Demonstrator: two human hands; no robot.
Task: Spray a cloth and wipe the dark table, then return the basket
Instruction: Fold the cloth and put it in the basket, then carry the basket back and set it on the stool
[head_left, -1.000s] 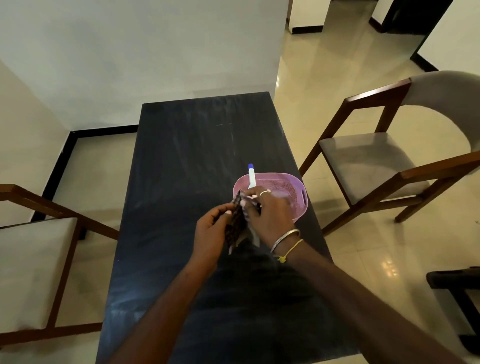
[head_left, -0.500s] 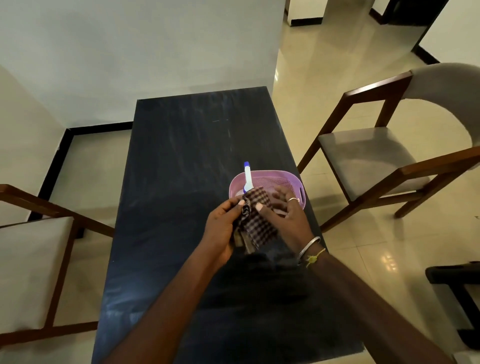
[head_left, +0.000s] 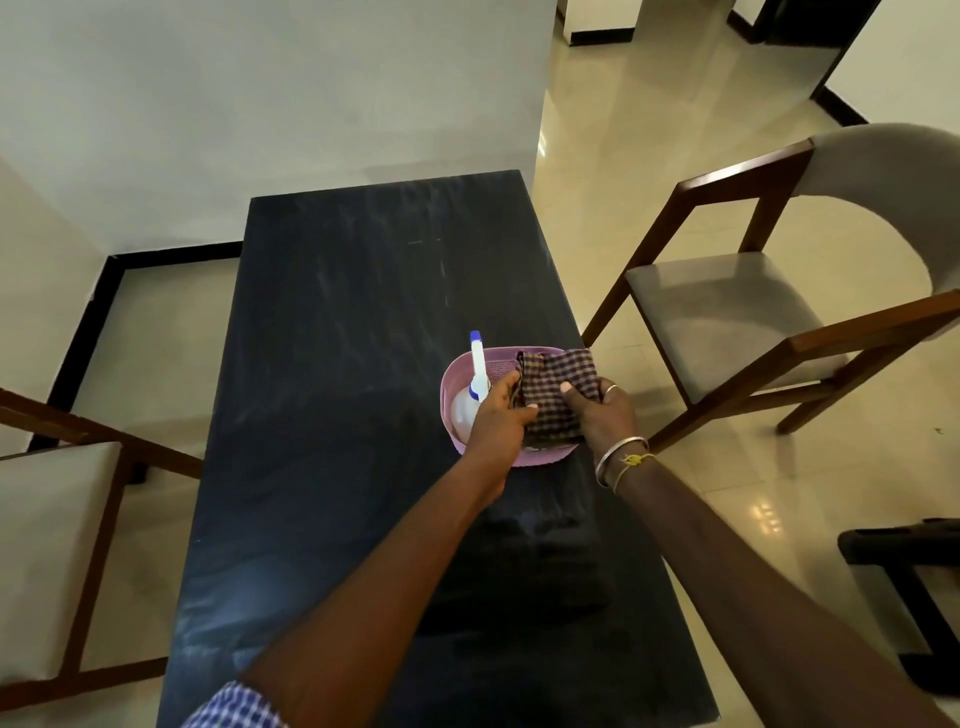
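Left hand (head_left: 501, 415) & right hand (head_left: 602, 415) gripping checked cloth (head_left: 553, 395) over pink basket (head_left: 451, 410), no readable labels

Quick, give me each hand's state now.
Left hand: closed on the cloth.
Right hand: closed on the cloth too.

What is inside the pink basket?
A spray bottle lies in the pink basket. Both hands, left hand and right hand, hold a checked cloth over it, hiding the rest.
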